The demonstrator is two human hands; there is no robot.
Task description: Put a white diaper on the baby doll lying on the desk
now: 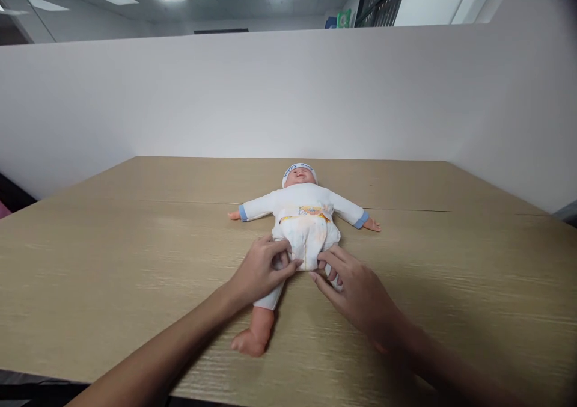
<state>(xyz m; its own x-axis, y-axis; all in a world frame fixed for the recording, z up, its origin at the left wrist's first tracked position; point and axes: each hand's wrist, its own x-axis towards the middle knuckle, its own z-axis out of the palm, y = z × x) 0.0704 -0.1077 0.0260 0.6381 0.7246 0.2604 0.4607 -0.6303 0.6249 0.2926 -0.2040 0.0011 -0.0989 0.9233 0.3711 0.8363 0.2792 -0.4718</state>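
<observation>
Touching the diaper point(311, 235) on a doll point(293, 196) from both sides

In the head view, the doll is laid face up on the wooden table point(157, 238), its head pointed away and its arms spread. It is dressed in a white outfit with blue cuffs point(362, 219) and lettered white headwear point(298, 167). The diaper is worn over the outfit, with a coloured print along the front waist. Its lower edge is met on one side by the left hand point(261, 269), thumb and forefinger curled with a gap between them; the other side is met by the right hand point(358, 287), fingers bent and half closed — whether the edge is pinched by either cannot be told. One bare foot point(252, 335) is stretched toward the camera — the other leg is mostly hidden by the right hand. The table is backed by a white partition point(270, 94).
</observation>
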